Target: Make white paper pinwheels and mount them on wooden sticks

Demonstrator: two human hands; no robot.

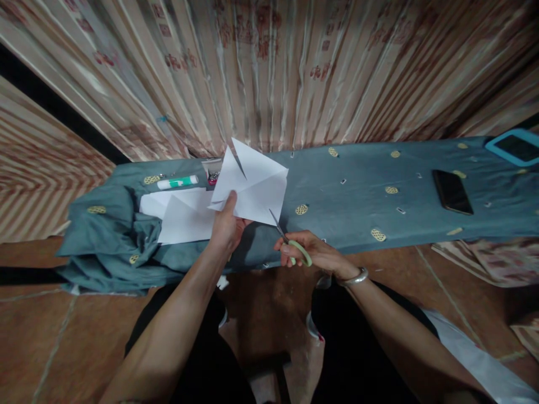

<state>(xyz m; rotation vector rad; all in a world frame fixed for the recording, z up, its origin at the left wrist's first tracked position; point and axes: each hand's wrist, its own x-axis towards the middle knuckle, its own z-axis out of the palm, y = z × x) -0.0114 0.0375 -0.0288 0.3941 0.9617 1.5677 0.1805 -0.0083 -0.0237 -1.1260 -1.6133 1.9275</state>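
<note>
My left hand (pixel 228 227) grips a white sheet of paper (pixel 259 193) by its lower left part, thumb on top and fingers beneath. A slit runs into the paper from its upper left edge, and a crease crosses its middle. In my right hand (pixel 309 249) is a pair of scissors (pixel 301 252) with light green handles, my fingers through the loops. The blades lie at the lower right edge of the sheet, pointing up and left. More white paper (pixel 189 219) lies on the cloth left of my left hand.
A glue stick (pixel 177 182) and a small box (pixel 213 170) lie behind the papers on the teal cloth (pixel 349 196). To the right are a black phone (pixel 452 192) and a blue-framed object (pixel 516 147). Curtains (pixel 269 73) hang behind; bunched cloth (pixel 113 241) is at left.
</note>
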